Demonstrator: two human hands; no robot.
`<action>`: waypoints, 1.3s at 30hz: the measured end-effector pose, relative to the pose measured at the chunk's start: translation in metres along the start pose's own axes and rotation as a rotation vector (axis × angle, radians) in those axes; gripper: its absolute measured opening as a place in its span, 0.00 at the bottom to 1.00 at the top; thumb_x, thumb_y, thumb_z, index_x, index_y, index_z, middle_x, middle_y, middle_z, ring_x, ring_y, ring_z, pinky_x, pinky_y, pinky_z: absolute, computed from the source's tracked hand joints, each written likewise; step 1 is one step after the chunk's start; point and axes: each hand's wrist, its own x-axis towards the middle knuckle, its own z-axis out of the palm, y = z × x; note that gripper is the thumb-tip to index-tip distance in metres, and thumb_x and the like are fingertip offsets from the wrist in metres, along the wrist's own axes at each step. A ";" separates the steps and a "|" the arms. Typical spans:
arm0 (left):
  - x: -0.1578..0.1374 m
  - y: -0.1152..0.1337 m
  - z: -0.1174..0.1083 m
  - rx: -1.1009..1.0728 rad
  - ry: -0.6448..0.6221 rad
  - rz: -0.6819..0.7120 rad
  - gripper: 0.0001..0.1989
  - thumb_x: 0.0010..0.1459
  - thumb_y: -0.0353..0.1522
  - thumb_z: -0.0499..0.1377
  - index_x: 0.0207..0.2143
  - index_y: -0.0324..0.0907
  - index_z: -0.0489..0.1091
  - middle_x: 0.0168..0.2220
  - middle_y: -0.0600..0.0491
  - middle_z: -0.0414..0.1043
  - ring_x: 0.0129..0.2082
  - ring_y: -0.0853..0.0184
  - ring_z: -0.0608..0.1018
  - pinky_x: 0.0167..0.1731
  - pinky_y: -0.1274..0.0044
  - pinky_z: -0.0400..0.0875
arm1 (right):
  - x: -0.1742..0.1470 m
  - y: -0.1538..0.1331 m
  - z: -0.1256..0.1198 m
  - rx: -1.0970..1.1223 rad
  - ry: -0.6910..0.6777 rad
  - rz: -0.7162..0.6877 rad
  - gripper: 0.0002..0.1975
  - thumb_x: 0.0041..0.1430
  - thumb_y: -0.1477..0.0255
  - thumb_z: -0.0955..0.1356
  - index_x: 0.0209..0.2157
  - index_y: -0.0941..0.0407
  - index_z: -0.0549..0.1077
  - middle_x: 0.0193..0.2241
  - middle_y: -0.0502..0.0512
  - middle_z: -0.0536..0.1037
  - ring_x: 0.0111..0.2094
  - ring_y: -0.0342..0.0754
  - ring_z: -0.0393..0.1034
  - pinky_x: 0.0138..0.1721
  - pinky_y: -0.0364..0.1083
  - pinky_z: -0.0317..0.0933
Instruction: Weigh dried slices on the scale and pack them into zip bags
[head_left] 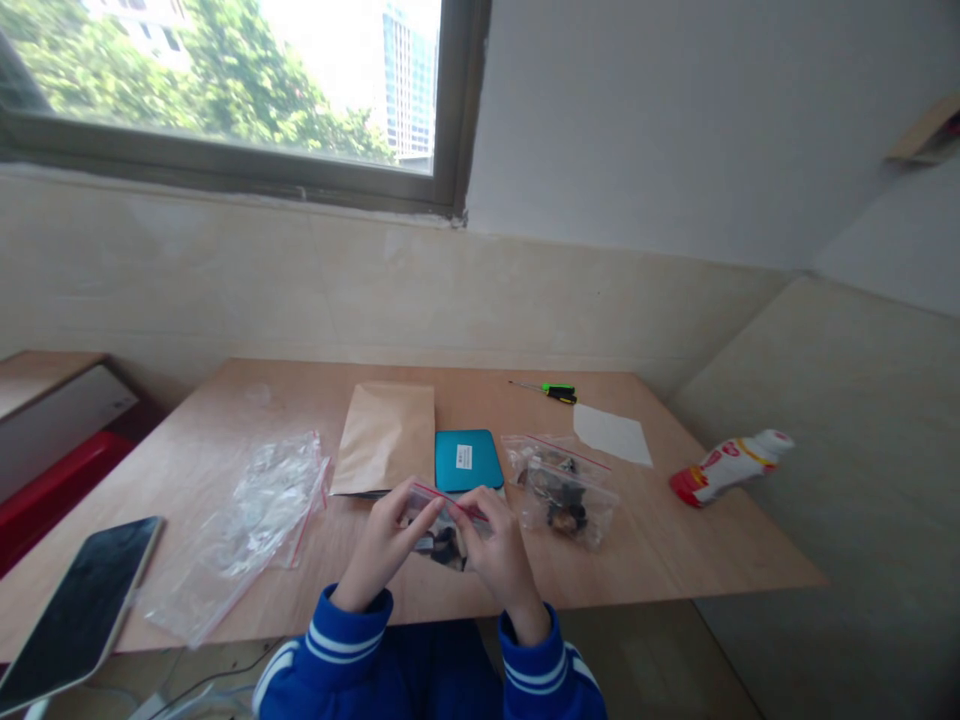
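Note:
Both hands meet over the table's front edge, pinching the red-striped top of a small clear zip bag [444,548]. My left hand [391,535] has thumb and fingers closed on one side of the seal; my right hand [495,545] grips the other side, its thumb near the left one. Dark small parts show inside the bag below my fingers, too small to name. Just beyond my hands lie a teal box [480,462] with a white label and a brown paper bag [388,435]. To the right are zip bags of dark parts [566,495].
Crumpled clear plastic bags [274,500] and a tablet [82,600] lie on the left. Screwdrivers [551,390] rest at the back, near a white paper sheet [613,434]. A red-and-white bottle [727,467] stands at the right of the wooden table [645,570].

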 end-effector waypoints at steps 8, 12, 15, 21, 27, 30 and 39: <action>0.001 -0.001 -0.004 0.067 0.041 0.042 0.10 0.59 0.38 0.56 0.30 0.40 0.68 0.26 0.53 0.73 0.26 0.69 0.74 0.27 0.79 0.68 | -0.003 -0.003 0.010 0.021 -0.002 0.063 0.08 0.63 0.71 0.63 0.29 0.54 0.67 0.27 0.51 0.72 0.32 0.46 0.67 0.36 0.44 0.61; -0.002 0.003 -0.011 0.118 0.108 0.041 0.10 0.58 0.37 0.56 0.27 0.41 0.66 0.24 0.55 0.71 0.25 0.69 0.74 0.26 0.79 0.67 | -0.002 0.003 0.004 0.043 -0.076 0.060 0.08 0.63 0.69 0.64 0.29 0.54 0.70 0.28 0.51 0.76 0.33 0.47 0.70 0.35 0.44 0.61; -0.003 0.005 -0.010 0.117 0.124 0.055 0.11 0.58 0.37 0.57 0.26 0.41 0.66 0.23 0.55 0.72 0.25 0.69 0.74 0.26 0.79 0.67 | -0.002 0.008 -0.002 -0.020 -0.053 0.034 0.08 0.61 0.72 0.65 0.27 0.54 0.72 0.26 0.50 0.77 0.32 0.47 0.70 0.35 0.44 0.59; -0.004 0.002 -0.005 0.052 0.069 0.030 0.11 0.59 0.38 0.56 0.29 0.40 0.69 0.25 0.54 0.74 0.25 0.68 0.76 0.26 0.79 0.68 | -0.005 0.013 -0.001 -0.064 0.002 -0.014 0.11 0.61 0.76 0.64 0.26 0.54 0.73 0.24 0.50 0.78 0.29 0.46 0.71 0.34 0.44 0.58; -0.003 -0.007 -0.009 0.010 0.077 -0.005 0.11 0.58 0.38 0.57 0.29 0.40 0.70 0.25 0.54 0.75 0.25 0.68 0.76 0.25 0.79 0.69 | -0.004 0.017 -0.002 0.028 -0.104 0.050 0.06 0.61 0.72 0.65 0.33 0.53 0.75 0.31 0.50 0.80 0.33 0.47 0.73 0.35 0.44 0.61; -0.003 -0.006 -0.009 -0.010 0.068 0.004 0.10 0.59 0.38 0.57 0.31 0.40 0.71 0.26 0.53 0.76 0.26 0.68 0.76 0.26 0.79 0.70 | -0.003 0.015 -0.006 -0.040 -0.082 0.009 0.08 0.60 0.74 0.66 0.30 0.53 0.76 0.28 0.50 0.80 0.31 0.47 0.73 0.34 0.45 0.61; -0.002 0.009 -0.005 -0.071 0.115 0.005 0.09 0.58 0.37 0.57 0.30 0.40 0.72 0.28 0.52 0.77 0.28 0.68 0.78 0.27 0.79 0.73 | -0.004 0.013 -0.009 -0.057 0.024 -0.026 0.07 0.62 0.72 0.66 0.32 0.52 0.76 0.28 0.51 0.80 0.31 0.47 0.72 0.36 0.46 0.61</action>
